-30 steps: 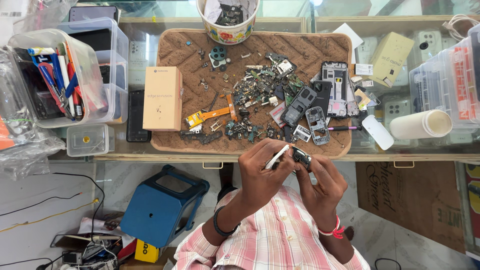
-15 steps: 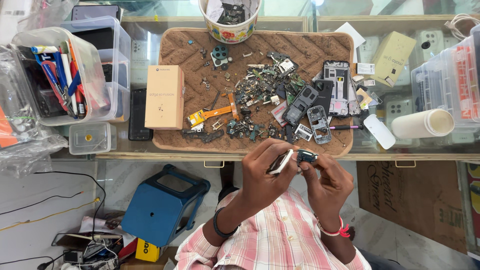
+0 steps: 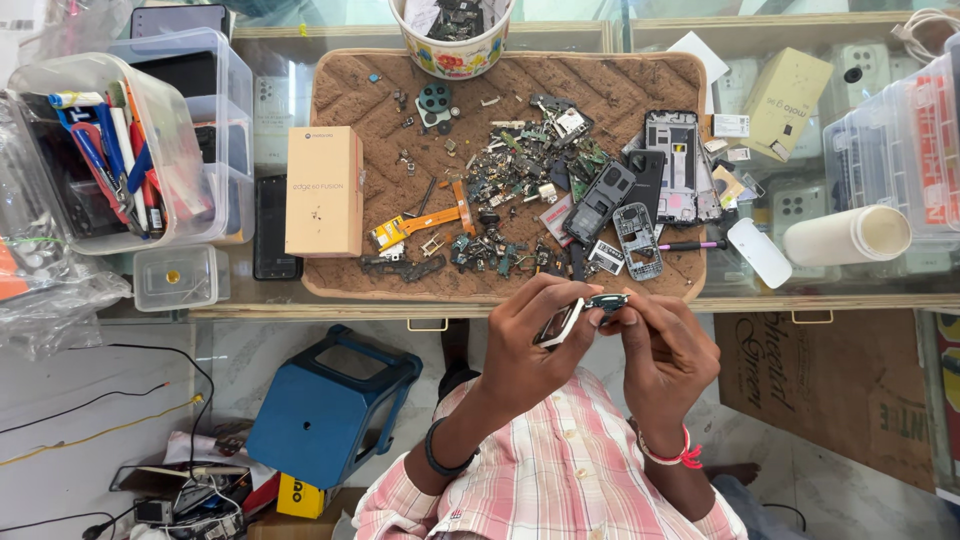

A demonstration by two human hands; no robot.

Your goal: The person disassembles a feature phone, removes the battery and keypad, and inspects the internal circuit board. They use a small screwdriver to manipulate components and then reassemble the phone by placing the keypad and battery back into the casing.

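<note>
The person wore a pink-and-white checked shirt (image 3: 560, 470), sleeves rolled up above the wrists. A dark band (image 3: 437, 462) circled the left wrist; a red-and-white thread bracelet (image 3: 668, 456) wrapped the right wrist, its red ends loose.

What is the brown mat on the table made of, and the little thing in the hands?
The brown mat looks like coarse woven fibre, perhaps coir: rough, matt, with ridged lines. The small part between the left hand and right hand seems metal or plastic, with a pale shiny edge; too small to be sure.

Hands lifted nearer counter edge; right hand (image 3: 665, 345) now pinches small dark part (image 3: 607, 300) level.
</note>
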